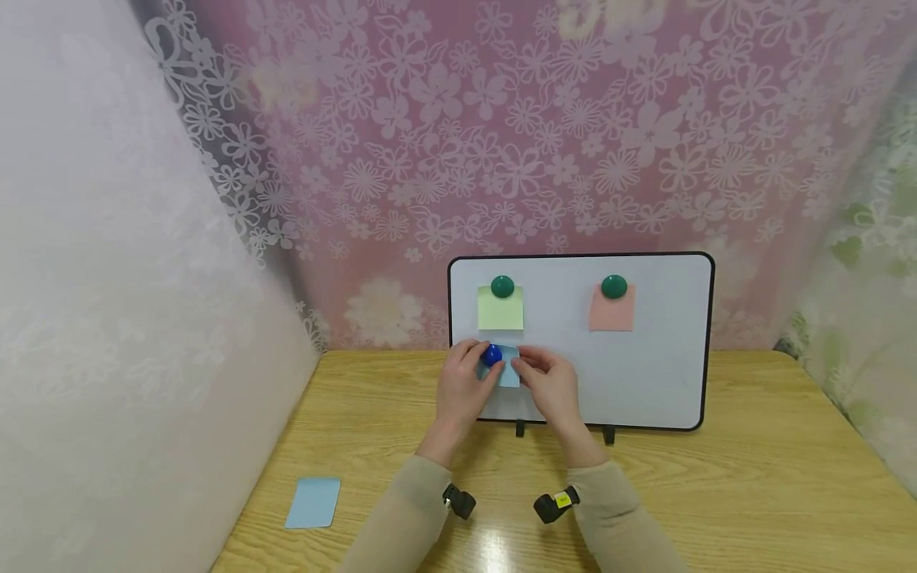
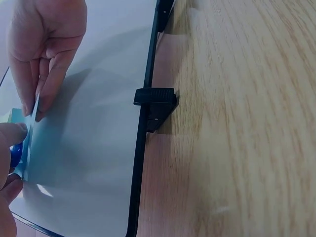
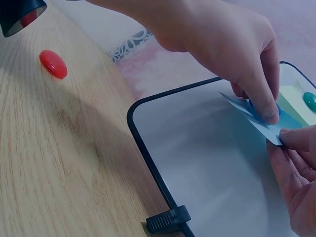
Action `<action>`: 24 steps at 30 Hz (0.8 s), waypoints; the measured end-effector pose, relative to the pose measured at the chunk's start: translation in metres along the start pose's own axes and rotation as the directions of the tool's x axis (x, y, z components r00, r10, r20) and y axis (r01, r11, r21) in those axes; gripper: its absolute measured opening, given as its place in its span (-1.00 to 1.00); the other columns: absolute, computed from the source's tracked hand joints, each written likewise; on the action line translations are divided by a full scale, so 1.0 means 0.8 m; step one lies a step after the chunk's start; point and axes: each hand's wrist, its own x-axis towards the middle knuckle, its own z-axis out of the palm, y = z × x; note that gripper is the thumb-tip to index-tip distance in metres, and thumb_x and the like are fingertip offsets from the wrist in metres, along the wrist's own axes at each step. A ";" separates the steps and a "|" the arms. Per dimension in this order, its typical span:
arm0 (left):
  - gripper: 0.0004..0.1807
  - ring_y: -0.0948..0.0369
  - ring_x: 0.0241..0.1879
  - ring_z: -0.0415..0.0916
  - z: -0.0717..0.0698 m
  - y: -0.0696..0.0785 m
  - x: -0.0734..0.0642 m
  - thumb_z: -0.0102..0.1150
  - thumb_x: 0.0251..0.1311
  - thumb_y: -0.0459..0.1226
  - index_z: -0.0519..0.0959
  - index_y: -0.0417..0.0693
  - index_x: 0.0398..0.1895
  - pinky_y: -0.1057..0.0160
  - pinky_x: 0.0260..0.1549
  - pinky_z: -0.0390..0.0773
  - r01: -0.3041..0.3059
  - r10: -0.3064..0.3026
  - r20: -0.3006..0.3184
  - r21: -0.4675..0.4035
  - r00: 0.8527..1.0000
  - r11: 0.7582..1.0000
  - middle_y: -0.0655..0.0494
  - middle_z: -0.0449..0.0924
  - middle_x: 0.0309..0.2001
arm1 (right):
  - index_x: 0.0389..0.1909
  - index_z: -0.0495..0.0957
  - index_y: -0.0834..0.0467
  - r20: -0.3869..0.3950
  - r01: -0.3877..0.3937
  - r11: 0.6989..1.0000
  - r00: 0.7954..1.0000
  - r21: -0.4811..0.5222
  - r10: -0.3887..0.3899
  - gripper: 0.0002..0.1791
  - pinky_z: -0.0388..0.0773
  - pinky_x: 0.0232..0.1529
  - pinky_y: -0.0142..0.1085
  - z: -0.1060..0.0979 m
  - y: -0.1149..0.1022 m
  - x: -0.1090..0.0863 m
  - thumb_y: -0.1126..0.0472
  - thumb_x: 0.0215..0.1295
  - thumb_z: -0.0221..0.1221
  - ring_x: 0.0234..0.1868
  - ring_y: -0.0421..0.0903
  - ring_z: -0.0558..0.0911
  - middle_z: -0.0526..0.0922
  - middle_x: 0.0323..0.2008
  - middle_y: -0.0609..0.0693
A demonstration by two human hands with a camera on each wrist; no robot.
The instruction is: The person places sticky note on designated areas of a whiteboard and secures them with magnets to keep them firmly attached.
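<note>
The blue note (image 1: 510, 376) lay between the two hands, against the lower left part of the whiteboard (image 1: 659, 358), its lower edge standing off the surface in the wrist views. The left hand (image 1: 466, 384) gripped a blue magnet (image 1: 492, 355) between thumb and fingers, over the note's upper left part. The right hand (image 1: 553, 386) pinched the note's right edge between thumb and fingertips. Fingers partly hid the magnet, so whether it touched the board was hard to tell.

Four paper notes were in sight: the one being held, a light green note (image 1: 501, 312) just above it, a pink note (image 1: 612, 312) to the right, and a second blue sheet (image 1: 313, 503) flat on the table (image 1: 752, 446). Two green magnets (image 1: 503, 286) held the upper pair, and one red magnet (image 3: 53, 64) rested on the tabletop.

The magnets were glossy and domed, the notes roughly square. The smooth board had a black rim, rounded corners and two black feet (image 1: 609, 434); the table showed wood grain.
</note>
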 end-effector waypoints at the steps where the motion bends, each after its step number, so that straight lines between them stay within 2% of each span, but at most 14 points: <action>1: -0.58 0.06 0.08 0.65 0.000 0.001 0.001 0.58 0.27 -0.18 0.75 -0.24 0.08 0.19 0.09 0.69 0.004 -0.004 0.005 0.005 1.000 1.000 -0.02 0.69 0.02 | 0.19 0.71 0.28 -0.001 0.000 1.000 1.000 0.000 0.000 -0.66 0.73 -0.11 -0.36 0.000 0.000 0.000 0.25 0.48 0.36 0.03 0.00 0.74 0.77 0.07 0.20; 13: -0.57 0.03 0.06 0.65 0.007 0.004 0.004 0.60 0.24 -0.19 0.76 -0.26 0.08 0.16 0.07 0.70 -0.015 0.016 -0.035 0.025 0.999 1.000 -0.04 0.69 0.01 | 0.18 0.72 0.29 -0.006 0.006 1.000 1.000 -0.014 -0.006 -0.68 0.73 -0.12 -0.37 0.000 -0.002 -0.002 0.27 0.50 0.34 -0.02 0.00 0.76 0.77 0.04 0.21; 24: -0.54 0.05 0.06 0.64 0.012 0.004 0.006 0.59 0.25 -0.16 0.75 -0.26 0.10 0.19 0.09 0.69 -0.008 0.010 -0.042 0.050 0.999 0.999 -0.03 0.67 0.02 | 0.22 0.70 0.30 -0.005 0.033 0.999 0.999 -0.043 -0.033 -0.65 0.72 -0.12 -0.39 -0.001 0.001 -0.003 0.26 0.51 0.33 0.02 0.04 0.77 0.76 0.09 0.24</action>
